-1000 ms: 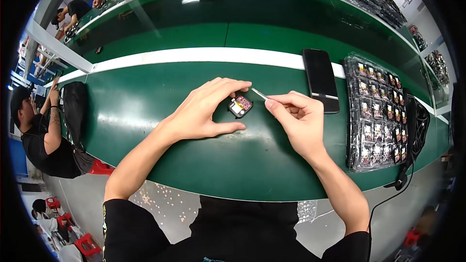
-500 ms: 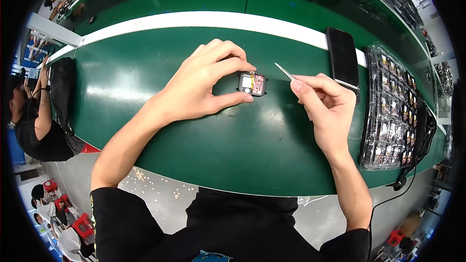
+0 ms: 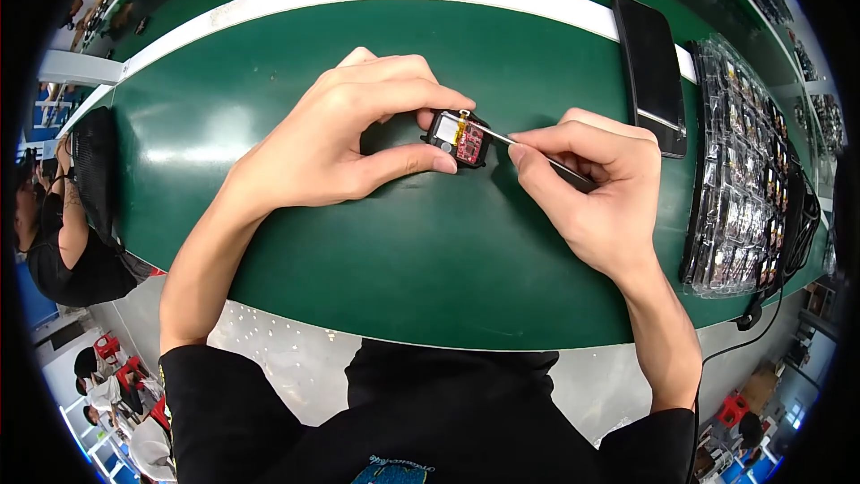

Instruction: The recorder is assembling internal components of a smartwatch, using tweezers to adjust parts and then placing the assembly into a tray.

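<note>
On the green counter point(image 3: 403, 260), in from its far edge, the left hand point(image 3: 345, 130) is holding a watch point(image 3: 470, 145) between parted fingers; the right hand point(image 3: 600, 179) is pinching a tool point(image 3: 495, 134).

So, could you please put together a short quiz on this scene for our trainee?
1. True or false: the left hand holds the small square device, and the right hand holds the slim pointed tool.
2. Inside the device, as pictured, where is the white block relative to the red board? (A) to its left (B) to its right (C) below it
3. Fill the gap: the black phone-like slab lies just left of the stacked clear plastic ____.

Key: 1. True. 2. A. 3. Trays.
</note>
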`<state>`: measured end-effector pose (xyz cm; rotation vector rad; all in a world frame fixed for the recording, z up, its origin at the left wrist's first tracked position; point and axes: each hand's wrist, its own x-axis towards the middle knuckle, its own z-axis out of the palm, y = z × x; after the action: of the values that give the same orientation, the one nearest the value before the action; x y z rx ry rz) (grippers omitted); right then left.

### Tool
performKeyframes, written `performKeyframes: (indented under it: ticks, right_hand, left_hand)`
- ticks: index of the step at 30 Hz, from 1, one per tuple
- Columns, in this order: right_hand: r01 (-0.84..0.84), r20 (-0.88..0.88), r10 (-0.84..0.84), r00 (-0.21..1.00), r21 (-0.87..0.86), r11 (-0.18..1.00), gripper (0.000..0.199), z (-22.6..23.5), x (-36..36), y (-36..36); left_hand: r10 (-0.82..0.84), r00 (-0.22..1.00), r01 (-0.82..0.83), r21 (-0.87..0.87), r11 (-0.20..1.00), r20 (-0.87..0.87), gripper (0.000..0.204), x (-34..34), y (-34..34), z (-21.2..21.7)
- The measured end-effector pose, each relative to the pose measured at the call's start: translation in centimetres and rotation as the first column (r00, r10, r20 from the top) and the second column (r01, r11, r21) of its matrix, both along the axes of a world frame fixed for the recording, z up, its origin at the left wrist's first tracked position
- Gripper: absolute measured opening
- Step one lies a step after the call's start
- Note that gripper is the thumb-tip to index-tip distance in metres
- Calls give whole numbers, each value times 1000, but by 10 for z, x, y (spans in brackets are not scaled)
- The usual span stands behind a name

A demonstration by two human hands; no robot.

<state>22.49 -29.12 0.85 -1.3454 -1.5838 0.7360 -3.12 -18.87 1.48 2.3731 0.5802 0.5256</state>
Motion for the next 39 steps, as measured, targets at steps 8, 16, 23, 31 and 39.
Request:
performKeyframes:
  ticks: [8, 16, 23, 31, 39]
  right_hand:
    - [-36, 55, 38, 998, -31, 999, 9, 3, -3, -1]
    - [9, 39, -11, 999, 57, 998, 7, 0, -1, 0]
    - [-11, 160, -29, 987, 245, 970, 16, -5, -2, 1]
    - [-35, 243, -38, 969, 289, 957, 19, -5, -5, 2]
    - [-58, 54, 54, 997, 88, 994, 13, 0, -1, -1]
  left_hand:
    - [5, 999, -5, -8, 1000, -31, 56, 0, 0, 1]
    - [44, 999, -44, -12, 999, -8, 56, 4, -2, 2]
    - [54, 998, -54, -5, 999, 21, 50, 1, 0, -1]
    - [38, 997, -36, -29, 999, 65, 48, 1, 2, -5]
    - [-33, 996, 41, -92, 995, 83, 51, -5, 12, -4]
